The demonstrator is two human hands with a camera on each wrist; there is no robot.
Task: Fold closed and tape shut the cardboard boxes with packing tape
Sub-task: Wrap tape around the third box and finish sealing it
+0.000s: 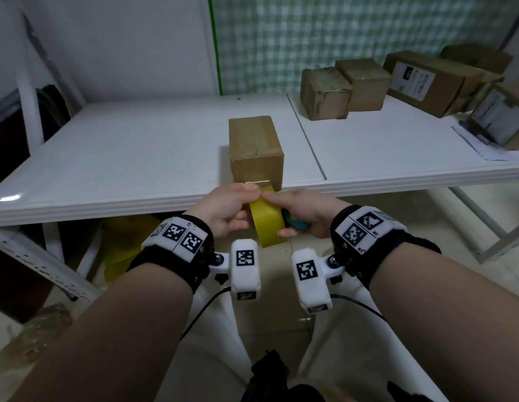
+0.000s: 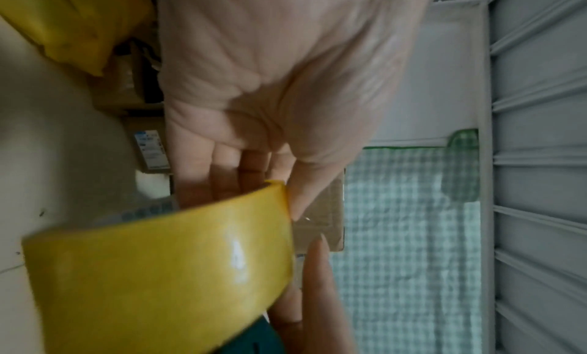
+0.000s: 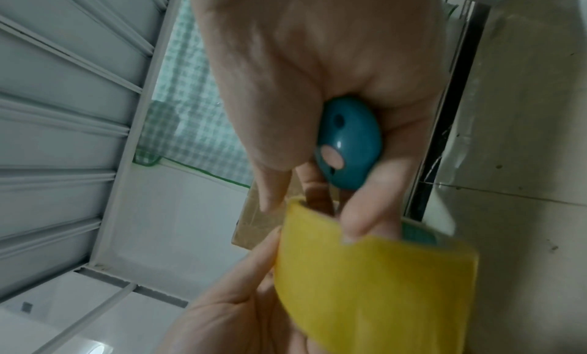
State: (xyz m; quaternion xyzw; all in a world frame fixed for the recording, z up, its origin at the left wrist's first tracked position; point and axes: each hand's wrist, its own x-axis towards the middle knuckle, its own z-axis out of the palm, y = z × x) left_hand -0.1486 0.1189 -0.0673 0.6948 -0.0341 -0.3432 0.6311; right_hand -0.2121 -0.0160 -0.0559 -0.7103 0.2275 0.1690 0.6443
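A small closed cardboard box (image 1: 255, 149) stands at the front edge of the white table (image 1: 136, 158). A clear strip of tape runs from its front face down to a yellow tape roll (image 1: 267, 223) held just in front of the edge. My left hand (image 1: 238, 204) grips the roll (image 2: 159, 271), its thumb at the roll's top edge where the strip leaves it. My right hand (image 1: 299, 211) holds a teal cutter (image 3: 349, 143) in its palm, and its fingers (image 3: 359, 224) hook over the rim of the roll (image 3: 365, 284). The box (image 3: 257, 219) shows behind.
Several more cardboard boxes (image 1: 325, 92) sit at the table's back right, some with labels (image 1: 412, 79), beside papers (image 1: 479, 143). A seam (image 1: 307, 140) splits the tabletop. A yellow bag (image 1: 122, 248) lies under the table. A metal table leg (image 1: 484, 224) stands at the right.
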